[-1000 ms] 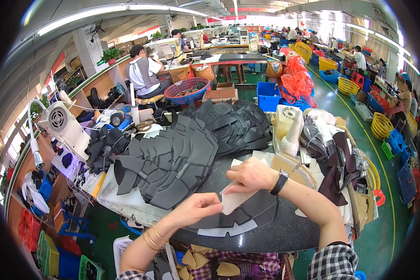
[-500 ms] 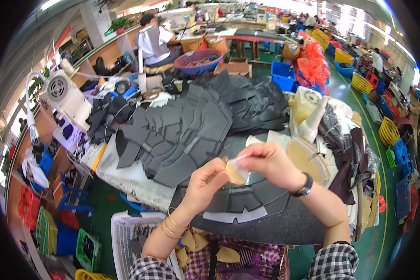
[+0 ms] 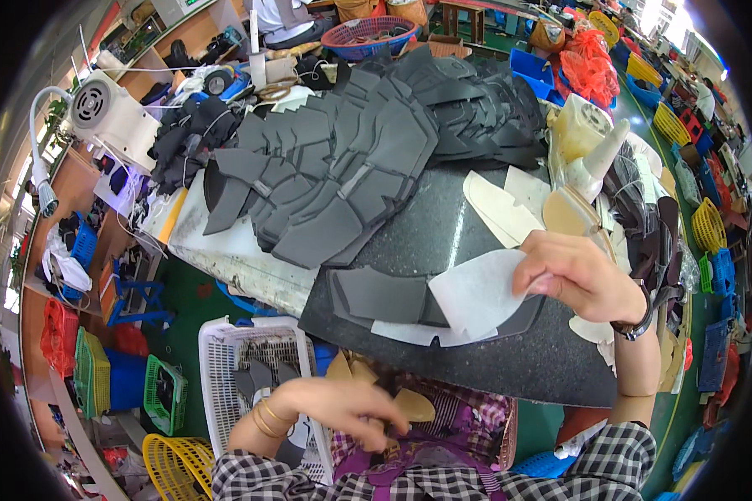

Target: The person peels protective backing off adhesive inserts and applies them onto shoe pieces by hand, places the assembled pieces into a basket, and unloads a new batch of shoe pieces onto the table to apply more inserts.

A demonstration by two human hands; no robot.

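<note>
My right hand [image 3: 572,280] pinches the edge of a thin white piece with a curved side [image 3: 478,294]. The piece hangs over dark grey cut foam pieces [image 3: 380,294] at the near edge of the black tabletop [image 3: 426,221]; I cannot tell whether it touches them. A second white piece [image 3: 405,332] pokes out from under the foam. My left hand [image 3: 342,409], slightly blurred, is low above my lap with its fingers apart and nothing in them. Beside its fingertips a tan curved piece [image 3: 415,407] lies on the purple checked cloth [image 3: 476,409].
A large overlapping spread of dark grey foam pieces [image 3: 334,167] covers the far left of the table. Cream pieces [image 3: 501,209] and a white machine part [image 3: 597,159] are on the right. A white basket [image 3: 217,376] stands at the left of my lap, a sewing machine [image 3: 113,113] farther left.
My hands have parted. The left dropped toward my lap, while the right moved right with the white piece. The tan face between my hands no longer shows there. The view has tilted down.
</note>
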